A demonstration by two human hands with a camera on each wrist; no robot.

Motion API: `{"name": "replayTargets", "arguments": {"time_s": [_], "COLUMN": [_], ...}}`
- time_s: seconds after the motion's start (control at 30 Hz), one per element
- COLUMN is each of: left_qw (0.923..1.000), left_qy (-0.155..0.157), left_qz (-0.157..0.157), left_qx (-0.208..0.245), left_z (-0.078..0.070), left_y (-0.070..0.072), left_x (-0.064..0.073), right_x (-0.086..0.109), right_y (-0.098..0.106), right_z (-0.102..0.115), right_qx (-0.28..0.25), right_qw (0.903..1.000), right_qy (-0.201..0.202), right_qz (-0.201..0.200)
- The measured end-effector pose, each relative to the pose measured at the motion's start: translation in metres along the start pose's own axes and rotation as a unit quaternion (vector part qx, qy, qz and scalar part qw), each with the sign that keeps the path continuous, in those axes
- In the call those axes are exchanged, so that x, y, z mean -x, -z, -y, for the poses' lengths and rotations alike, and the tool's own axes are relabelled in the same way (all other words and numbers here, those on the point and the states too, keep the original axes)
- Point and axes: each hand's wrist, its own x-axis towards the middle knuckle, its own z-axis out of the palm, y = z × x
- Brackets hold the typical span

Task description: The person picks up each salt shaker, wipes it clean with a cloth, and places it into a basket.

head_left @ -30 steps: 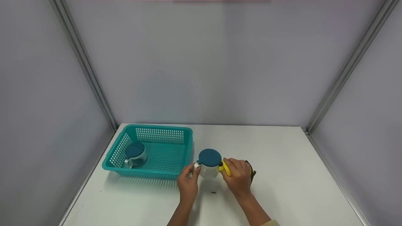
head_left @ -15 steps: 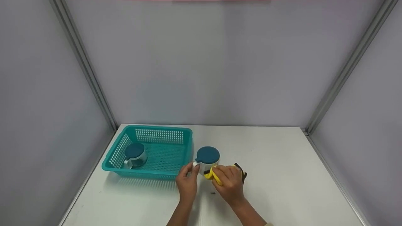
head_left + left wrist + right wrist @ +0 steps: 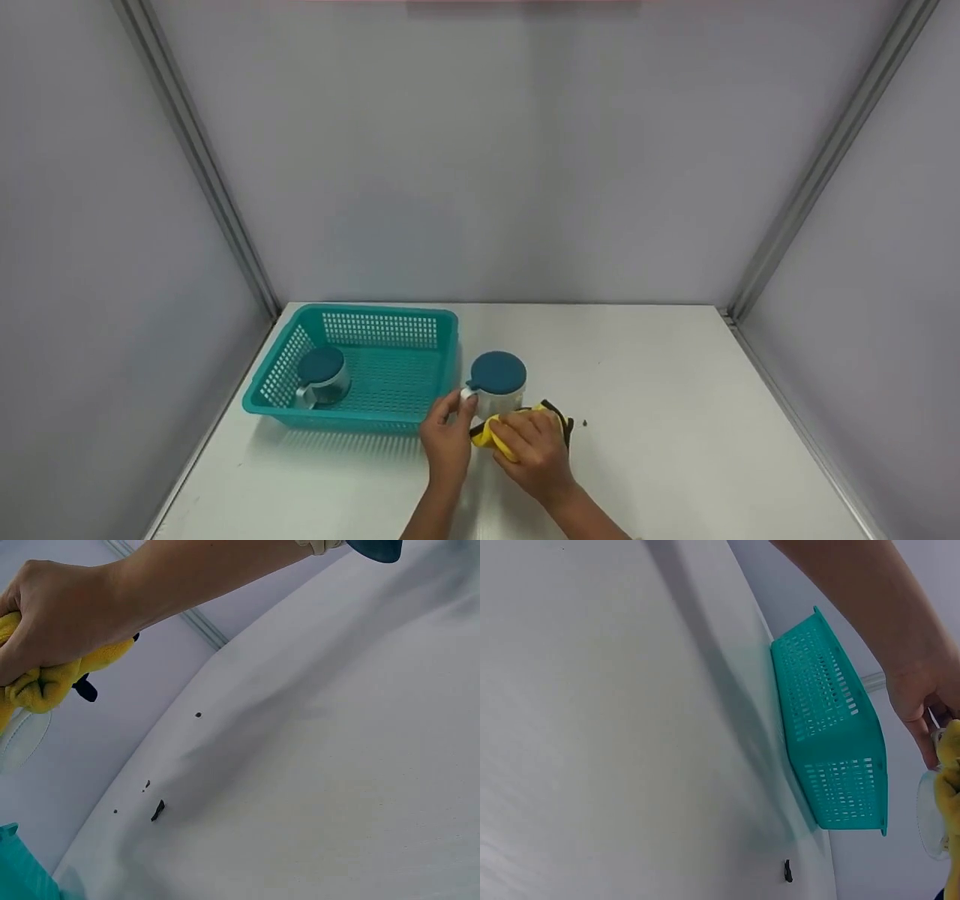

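My left hand [image 3: 448,442] pinches the white handle of a clear jar [image 3: 489,405] with a round blue lid [image 3: 499,373]. The jar is lifted off the table, its lid facing up. In my right hand [image 3: 536,454] is a bunched yellow cloth [image 3: 501,445] with black edging, held against the near side of the jar. The left wrist view shows the right hand [image 3: 64,615] gripping the cloth [image 3: 41,694], part of the jar's clear base below it. At the right wrist view's edge, the left hand [image 3: 922,694] is partly hidden behind the cloth [image 3: 951,795].
To the left stands a teal plastic basket [image 3: 345,422] with perforated walls. Another clear jar with a blue lid [image 3: 322,365] sits inside it. Small dark bits lie on the white table, including one speck [image 3: 585,423] right of the hands and a longer scrap [image 3: 158,811].
My right hand and the cloth have moved left and toward me, from the jar's right side to its near side. The left hand keeps its hold on the handle; the jar has shifted slightly.
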Motion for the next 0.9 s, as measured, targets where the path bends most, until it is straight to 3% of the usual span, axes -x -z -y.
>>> {"name": "replayTargets", "arguments": {"time_s": [0.53,0.9], "left_qw": [0.9998,0.9997], "left_qy": [-0.008,0.002], "left_qz": [0.019,0.024], "left_qx": [-0.006,0.005], "left_z": [-0.008,0.005], "left_y": [0.002,0.006], "left_x": [0.000,-0.002], "right_x": [0.013,0.013], "right_y": [-0.002,0.003], "right_z": [0.003,-0.006], "right_qx": [-0.021,-0.027], "right_qw": [0.9996,0.9994], "right_qy": [-0.003,-0.015], "right_qz": [0.016,0.014]}}
